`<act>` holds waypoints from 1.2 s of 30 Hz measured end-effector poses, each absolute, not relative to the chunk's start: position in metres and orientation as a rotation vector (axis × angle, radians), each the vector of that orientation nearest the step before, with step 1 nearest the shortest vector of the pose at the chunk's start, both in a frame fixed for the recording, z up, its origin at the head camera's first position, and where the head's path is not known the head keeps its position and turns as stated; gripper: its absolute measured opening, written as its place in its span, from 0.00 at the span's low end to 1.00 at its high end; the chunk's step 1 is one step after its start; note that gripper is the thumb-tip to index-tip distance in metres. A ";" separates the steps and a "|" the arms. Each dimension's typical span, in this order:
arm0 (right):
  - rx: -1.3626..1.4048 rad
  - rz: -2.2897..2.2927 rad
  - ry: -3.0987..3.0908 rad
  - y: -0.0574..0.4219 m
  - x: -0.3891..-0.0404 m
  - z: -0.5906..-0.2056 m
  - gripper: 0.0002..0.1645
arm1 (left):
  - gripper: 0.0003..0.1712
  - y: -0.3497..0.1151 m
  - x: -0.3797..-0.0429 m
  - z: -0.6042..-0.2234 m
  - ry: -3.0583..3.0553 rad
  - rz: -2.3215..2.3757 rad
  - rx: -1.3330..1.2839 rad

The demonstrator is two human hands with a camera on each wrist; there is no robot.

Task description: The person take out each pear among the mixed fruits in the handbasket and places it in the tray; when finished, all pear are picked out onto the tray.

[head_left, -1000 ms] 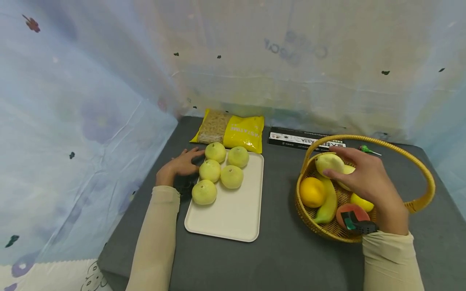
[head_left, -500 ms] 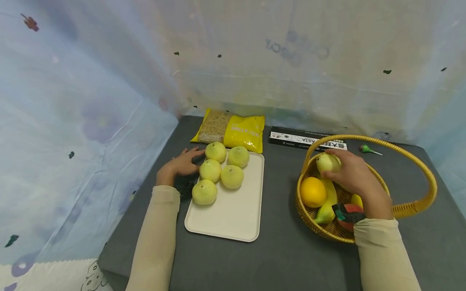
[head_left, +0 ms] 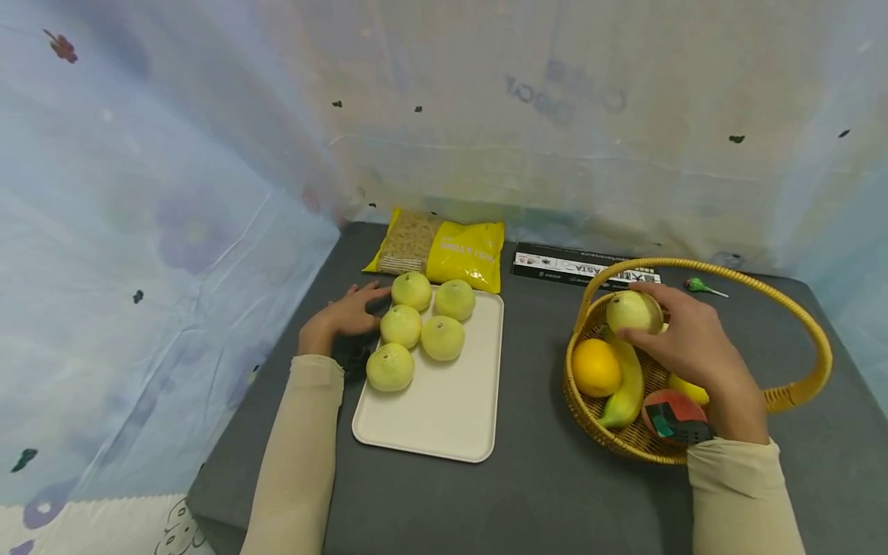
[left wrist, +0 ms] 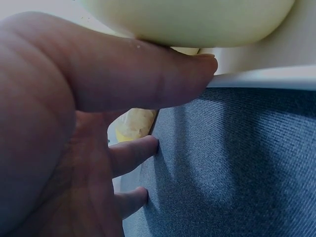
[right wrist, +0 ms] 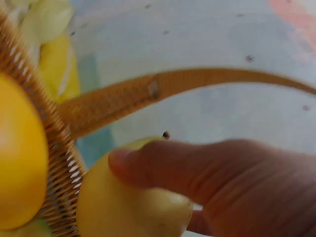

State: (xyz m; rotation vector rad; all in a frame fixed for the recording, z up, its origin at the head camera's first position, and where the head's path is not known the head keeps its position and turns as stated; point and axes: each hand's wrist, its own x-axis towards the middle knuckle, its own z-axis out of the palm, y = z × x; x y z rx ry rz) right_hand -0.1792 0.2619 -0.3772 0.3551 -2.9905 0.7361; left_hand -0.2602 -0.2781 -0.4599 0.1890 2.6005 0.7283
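At the right, my right hand (head_left: 694, 339) grips a pale yellow-green round fruit (head_left: 633, 312) over the far side of a wicker basket (head_left: 586, 424). The right wrist view shows the thumb across the side of that fruit (right wrist: 128, 202). Below it in the basket lie a banana (head_left: 627, 389), an orange (head_left: 597, 368), a reddish round fruit (head_left: 662, 405) and a yellow fruit (head_left: 689, 389). My left hand (head_left: 350, 310) rests beside the white tray (head_left: 451, 416), its thumb touching a pale green fruit (left wrist: 197, 22) and other fingertips on the table. Several such fruits (head_left: 401, 326) sit on the tray.
A yellow pasta bag (head_left: 465, 250) lies behind the tray. Along the back lie a black-and-white box (head_left: 562, 264) and a small green item on a stick (head_left: 696, 285). The basket's tall handle (head_left: 798, 308) arches over the right hand. Hanging cloth encloses the grey table (head_left: 534, 493).
The right hand moved slightly left, then back right, keeping hold of the fruit, which looks turned compared with a second ago. The left hand and the tray fruits have stayed put.
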 end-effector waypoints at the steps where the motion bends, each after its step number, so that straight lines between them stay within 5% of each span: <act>1: 0.350 0.770 -2.979 0.262 -0.174 -0.374 0.48 | 0.45 -0.278 -0.260 -0.460 2.601 0.730 0.192; 15: 0.667 1.178 -2.645 0.231 -0.115 -0.367 0.47 | 0.45 -0.282 -0.261 -0.462 2.603 0.719 0.198; 36: 0.986 1.618 -2.591 0.122 -0.132 -0.400 0.42 | 0.44 -0.279 -0.260 -0.463 2.595 0.732 0.194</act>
